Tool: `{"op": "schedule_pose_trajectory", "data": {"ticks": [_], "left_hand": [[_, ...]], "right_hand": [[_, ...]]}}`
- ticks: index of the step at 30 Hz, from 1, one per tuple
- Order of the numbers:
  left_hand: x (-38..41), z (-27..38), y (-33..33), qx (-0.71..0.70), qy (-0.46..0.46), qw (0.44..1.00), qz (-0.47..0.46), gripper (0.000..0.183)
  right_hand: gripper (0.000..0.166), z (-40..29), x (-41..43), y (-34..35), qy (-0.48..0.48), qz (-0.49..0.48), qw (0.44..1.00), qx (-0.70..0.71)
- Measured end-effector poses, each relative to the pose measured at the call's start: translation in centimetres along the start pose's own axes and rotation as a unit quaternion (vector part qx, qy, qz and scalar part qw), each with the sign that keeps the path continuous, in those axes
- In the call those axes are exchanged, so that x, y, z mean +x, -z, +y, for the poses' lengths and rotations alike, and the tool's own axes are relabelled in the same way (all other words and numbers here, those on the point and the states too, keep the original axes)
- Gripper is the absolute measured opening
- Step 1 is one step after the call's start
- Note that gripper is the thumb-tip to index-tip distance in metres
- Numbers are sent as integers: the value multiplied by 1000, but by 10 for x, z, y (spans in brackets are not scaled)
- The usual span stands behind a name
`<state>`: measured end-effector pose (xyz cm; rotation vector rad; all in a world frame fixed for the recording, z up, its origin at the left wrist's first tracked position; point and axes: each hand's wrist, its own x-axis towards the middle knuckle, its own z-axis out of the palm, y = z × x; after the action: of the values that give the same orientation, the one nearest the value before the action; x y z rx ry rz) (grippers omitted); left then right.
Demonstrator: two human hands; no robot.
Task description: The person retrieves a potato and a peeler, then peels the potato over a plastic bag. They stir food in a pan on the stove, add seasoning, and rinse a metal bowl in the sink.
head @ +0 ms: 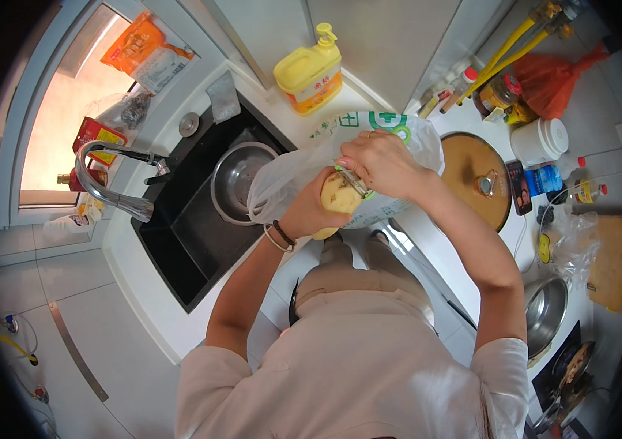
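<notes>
My left hand [306,204] is wrapped around a pale yellow potato [338,197] with most of its visible skin off and some brown patches left near the top. In my right hand [385,164] is a peeler [353,180] with a metal blade and green parts, its blade lying against the potato's upper side. Below my left palm shows another bit of yellow; I cannot tell if it belongs to the same potato. Under both hands spreads a white plastic bag [283,178] with green print, at the counter corner. Its contents are hidden.
On the left, a steel bowl [239,184] stands in the black sink [195,230] beside a chrome faucet [116,203]. Behind the bag is a yellow pump bottle [311,77]. A round glass lid [467,170], a phone [519,189] and a steel pot [546,313] line the right counter.
</notes>
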<state>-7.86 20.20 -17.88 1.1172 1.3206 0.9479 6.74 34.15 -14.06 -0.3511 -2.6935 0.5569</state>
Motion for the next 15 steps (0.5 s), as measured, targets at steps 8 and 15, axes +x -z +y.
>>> {"op": "schedule_pose_trajectory", "data": {"ticks": [8, 15], "left_hand": [[-7, 9, -2, -29, -108, 994, 4, 79], [0, -5, -2, -127, -13, 990, 53, 83]], "right_hand": [[29, 55, -19, -22, -182, -29, 983, -27], [26, 9, -9, -7, -207, 74, 976, 3]]}}
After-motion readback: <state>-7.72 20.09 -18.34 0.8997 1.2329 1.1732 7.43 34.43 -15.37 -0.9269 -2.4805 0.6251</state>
